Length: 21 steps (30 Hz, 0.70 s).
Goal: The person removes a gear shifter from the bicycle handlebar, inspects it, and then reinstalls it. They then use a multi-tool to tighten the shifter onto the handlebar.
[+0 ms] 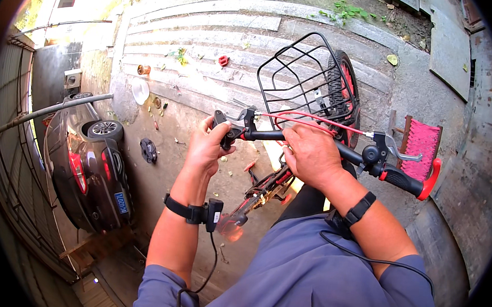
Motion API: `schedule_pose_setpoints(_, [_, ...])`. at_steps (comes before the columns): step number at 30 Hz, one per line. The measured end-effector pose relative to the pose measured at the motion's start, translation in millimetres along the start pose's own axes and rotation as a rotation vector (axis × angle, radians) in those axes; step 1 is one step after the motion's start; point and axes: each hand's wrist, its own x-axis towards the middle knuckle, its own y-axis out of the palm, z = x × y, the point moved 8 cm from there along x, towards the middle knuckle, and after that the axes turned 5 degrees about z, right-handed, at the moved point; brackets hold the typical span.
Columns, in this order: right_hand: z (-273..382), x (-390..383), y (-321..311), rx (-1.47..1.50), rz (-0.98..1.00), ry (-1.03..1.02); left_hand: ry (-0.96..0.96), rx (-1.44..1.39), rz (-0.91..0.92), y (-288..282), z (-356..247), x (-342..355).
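Note:
A bicycle's black handlebar [270, 135] runs crosswise in front of me, with red cables curving off it. At its left end, my left hand [211, 141] is closed around a black handlebar grip [222, 130], thumb on top; part of the grip is hidden by the fingers. My right hand [313, 153] wraps over the bar near its middle, covering that stretch. Beside the left grip sits a brake lever [247, 117]. On the right end are a second brake lever [400, 150], a round black bell [371, 155] and a black-and-red grip [404, 179].
Ahead of the bar are a black wire basket [297, 71] and the front wheel [342, 80]. A pink bristly mat [419, 147] lies at right. Leftward are a black object [148, 150], a white container [140, 91], a red item [223, 60] and a parked dark car [94, 165].

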Motion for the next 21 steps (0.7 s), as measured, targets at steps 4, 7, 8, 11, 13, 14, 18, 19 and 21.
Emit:
schedule_pose_setpoints(4, [0, 0, -1, -0.002, 0.012, 0.001, -0.049, -0.206, -0.049, -4, 22, -2])
schedule_pose_setpoints(7, [1, 0, 0, -0.010, 0.012, 0.003, -0.058, -0.292, -0.073, -6, 33, -1])
schedule_pose_setpoints(8, [1, 1, 0, -0.013, 0.009, 0.004, -0.055, -0.309, -0.076, -6, 34, -2])
schedule_pose_setpoints(11, [0, 1, 0, -0.020, 0.009, 0.000, -0.063, -0.363, -0.070, -6, 38, -2])
schedule_pose_setpoints(13, [1, 1, 0, -0.012, 0.009, -0.001, -0.102, -0.415, -0.052, -5, 44, -2])
schedule_pose_setpoints(14, [1, 2, 0, -0.008, 0.009, -0.001, -0.136, -0.448, -0.039, -4, 48, -2])
schedule_pose_setpoints(18, [0, 1, 1, -0.005, 0.006, 0.005, -0.155, -0.522, -0.023, 2, 54, -4])
schedule_pose_setpoints(19, [0, 1, 0, -0.005, -0.002, 0.002, -0.154, -0.536, -0.022, 2, 55, -4])
schedule_pose_setpoints(21, [0, 2, 0, -0.003, -0.002, 0.005, -0.153, -0.562, -0.021, 3, 56, -3])
